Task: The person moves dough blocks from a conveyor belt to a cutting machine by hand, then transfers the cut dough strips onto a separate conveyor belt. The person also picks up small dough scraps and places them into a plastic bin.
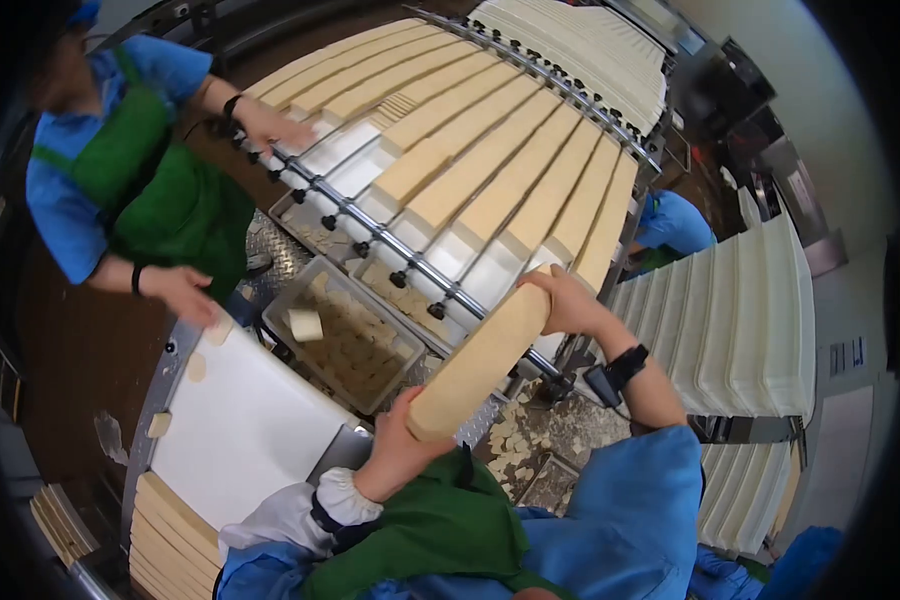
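Note:
A long pale-yellow block that looks like cheese [485, 365] is held slantwise between my two hands, over the near end of the conveyor. My left hand [398, 452] grips its lower end, fingers wrapped round the edge. At the upper end, my right hand [570, 302] is closed on the block. Rows of similar blocks [520, 160] lie side by side in lanes on the white conveyor belt [495, 265]. A metal rail with black knobs [370, 235] crosses the lanes below the held block.
A co-worker in a green apron [160, 180] stands at left, one hand over the belt. Below the rail sits a grey bin [405, 350] with scraps. A white surface [240, 420] leads to stacked blocks [170, 540]. White ribbed racks [730, 310] stand at right.

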The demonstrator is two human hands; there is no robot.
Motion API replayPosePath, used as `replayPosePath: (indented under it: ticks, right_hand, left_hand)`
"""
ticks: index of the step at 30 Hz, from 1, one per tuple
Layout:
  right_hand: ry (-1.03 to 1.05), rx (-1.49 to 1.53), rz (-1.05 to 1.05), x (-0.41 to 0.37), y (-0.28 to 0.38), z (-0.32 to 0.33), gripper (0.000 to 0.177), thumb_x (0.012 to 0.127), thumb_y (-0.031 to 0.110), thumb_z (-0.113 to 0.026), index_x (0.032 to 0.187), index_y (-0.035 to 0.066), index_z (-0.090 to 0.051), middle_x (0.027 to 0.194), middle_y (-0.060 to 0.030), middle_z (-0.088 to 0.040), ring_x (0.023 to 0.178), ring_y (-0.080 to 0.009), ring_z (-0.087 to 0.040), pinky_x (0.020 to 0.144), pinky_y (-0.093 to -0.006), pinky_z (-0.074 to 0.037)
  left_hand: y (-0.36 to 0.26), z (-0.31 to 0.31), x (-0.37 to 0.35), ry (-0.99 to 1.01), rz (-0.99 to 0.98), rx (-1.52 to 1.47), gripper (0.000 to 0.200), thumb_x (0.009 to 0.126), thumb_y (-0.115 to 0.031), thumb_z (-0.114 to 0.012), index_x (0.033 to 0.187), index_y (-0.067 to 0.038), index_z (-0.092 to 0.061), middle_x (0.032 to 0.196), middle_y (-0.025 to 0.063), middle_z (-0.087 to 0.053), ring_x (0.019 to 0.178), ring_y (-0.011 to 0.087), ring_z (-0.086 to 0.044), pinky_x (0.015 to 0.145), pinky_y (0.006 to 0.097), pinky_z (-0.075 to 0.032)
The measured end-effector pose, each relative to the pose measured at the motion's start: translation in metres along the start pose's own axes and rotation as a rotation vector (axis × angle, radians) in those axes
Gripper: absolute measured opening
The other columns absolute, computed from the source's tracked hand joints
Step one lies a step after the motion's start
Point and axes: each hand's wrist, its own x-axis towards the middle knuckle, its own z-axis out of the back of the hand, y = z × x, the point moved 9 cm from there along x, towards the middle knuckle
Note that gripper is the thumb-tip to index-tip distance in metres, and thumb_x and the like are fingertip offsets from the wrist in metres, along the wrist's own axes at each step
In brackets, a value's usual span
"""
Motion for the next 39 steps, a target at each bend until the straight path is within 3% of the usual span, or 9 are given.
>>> replayPosePath:
  ticks: [3,7,10,13,16,22,28,31,39]
  right_hand:
    - [0.104,0.029,0.093,0.01,-0.048,-0.007,0.069,0.053,0.014,-0.082,0.117,0.022,-0.057,0.1,-0.0144,-0.062,0.095,-0.0383,-0.055,0.084,-0.0442,-0.048]
    - [0.234,0.146,0.137,0.028,-0.088,-0.039,0.074,0.052,0.012,-0.081,0.12,0.022,-0.053,0.104,-0.0124,-0.063,0.106,-0.0378,-0.052,0.099,-0.0438,-0.04]
    - [0.366,0.255,-0.017,0.031,-0.116,-0.059,0.071,0.055,0.012,-0.079,0.121,0.02,-0.053,0.111,-0.0151,-0.06,0.114,-0.0386,-0.048,0.105,-0.0457,-0.035]
    - [0.132,-0.196,-0.053,0.025,-0.121,-0.04,0.064,0.061,0.009,-0.073,0.122,0.018,-0.054,0.116,-0.018,-0.056,0.114,-0.0386,-0.047,0.103,-0.0467,-0.037]
    - [-0.457,-0.576,0.108,0.0,-0.068,0.013,0.049,0.067,0.006,-0.067,0.114,0.01,-0.057,0.11,-0.0179,-0.055,0.106,-0.0373,-0.05,0.093,-0.0452,-0.042]
    - [-0.45,0.105,-0.119,-0.055,-0.021,-0.01,0.027,0.069,0.012,-0.067,0.09,0.0,-0.058,0.092,-0.0169,-0.051,0.09,-0.0351,-0.05,0.078,-0.0433,-0.043]
    - [-0.529,0.148,-0.189,-0.064,-0.006,-0.031,0.026,0.07,0.013,-0.066,0.09,-0.001,-0.058,0.088,-0.0167,-0.052,0.086,-0.0349,-0.05,0.077,-0.044,-0.043]
    - [-0.462,0.267,-0.232,-0.065,-0.007,-0.047,0.029,0.071,0.015,-0.067,0.093,-0.001,-0.057,0.093,-0.0182,-0.054,0.091,-0.0365,-0.052,0.081,-0.0451,-0.044]
    - [-0.308,0.37,-0.104,-0.05,0.014,-0.053,0.089,0.063,0.029,-0.081,0.135,-0.001,-0.038,0.121,-0.0245,-0.051,0.113,-0.04,-0.051,0.097,-0.0427,-0.043]
  left_hand:
    - [-0.017,-0.047,0.017,0.11,0.069,-0.21,0.08,0.069,-0.005,-0.079,0.137,-0.001,-0.037,0.125,0.0132,-0.052,0.114,0.0218,-0.053,0.091,0.0335,-0.047]
    - [-0.021,-0.074,0.035,0.136,0.222,-0.335,0.077,0.074,0.002,-0.072,0.14,-0.002,-0.033,0.126,0.0121,-0.051,0.113,0.0203,-0.053,0.09,0.0311,-0.047]
    - [-0.035,-0.085,0.043,0.16,0.291,-0.394,0.077,0.077,0.001,-0.068,0.143,-0.001,-0.029,0.127,0.0126,-0.051,0.113,0.0201,-0.053,0.09,0.0308,-0.047]
    - [-0.054,-0.094,0.051,0.183,0.305,-0.453,0.077,0.08,0.0,-0.065,0.146,-0.001,-0.025,0.127,0.014,-0.051,0.112,0.0207,-0.054,0.091,0.0308,-0.047]
    - [-0.053,-0.109,0.072,0.166,0.285,-0.551,0.08,0.082,0.001,-0.063,0.148,-0.001,-0.018,0.127,0.0158,-0.051,0.111,0.0215,-0.054,0.092,0.031,-0.046]
    - [-0.044,-0.118,0.093,0.051,0.255,-0.649,0.077,0.084,0.003,-0.061,0.147,-0.001,-0.015,0.12,0.0184,-0.057,0.105,0.0216,-0.058,0.091,0.0319,-0.047]
    - [-0.016,-0.105,0.094,-0.037,0.305,-0.586,0.065,0.088,-0.002,-0.064,0.139,-0.004,-0.025,0.105,0.0151,-0.063,0.091,0.0181,-0.063,0.08,0.0314,-0.051]
    - [0.012,-0.101,0.093,-0.05,0.311,-0.654,0.064,0.087,-0.003,-0.067,0.139,-0.007,-0.029,0.105,0.0127,-0.062,0.088,0.016,-0.062,0.075,0.0282,-0.051]
    - [0.003,-0.098,0.09,-0.003,0.133,-0.627,0.06,0.087,0.009,-0.055,0.139,-0.007,-0.031,0.11,0.0115,-0.063,0.095,0.0146,-0.062,0.081,0.0264,-0.051]
